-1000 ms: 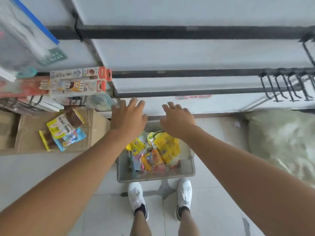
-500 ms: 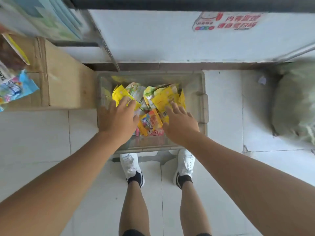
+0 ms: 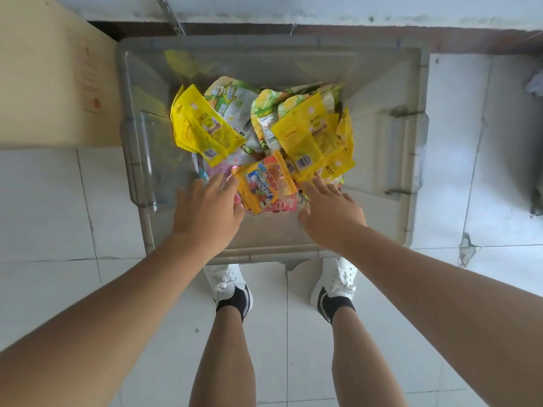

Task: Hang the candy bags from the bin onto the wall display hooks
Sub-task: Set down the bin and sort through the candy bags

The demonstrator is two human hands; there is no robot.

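Head cam: candy bags (image 3: 261,127) lie piled in the clear grey bin (image 3: 418,148) on the floor, mostly yellow and green, with one orange bag (image 3: 266,185) on top at the near side. I see the left hand (image 3: 207,214) flat, fingers straight, tips at the orange bag's left edge. The right hand (image 3: 330,215) is likewise spread, fingertips on a yellow bag (image 3: 332,168). Neither grips anything. A cardboard box (image 3: 53,83) sits just left of the bin. White shoes (image 3: 227,284) stand at its near rim on the tiled floor (image 3: 58,207).
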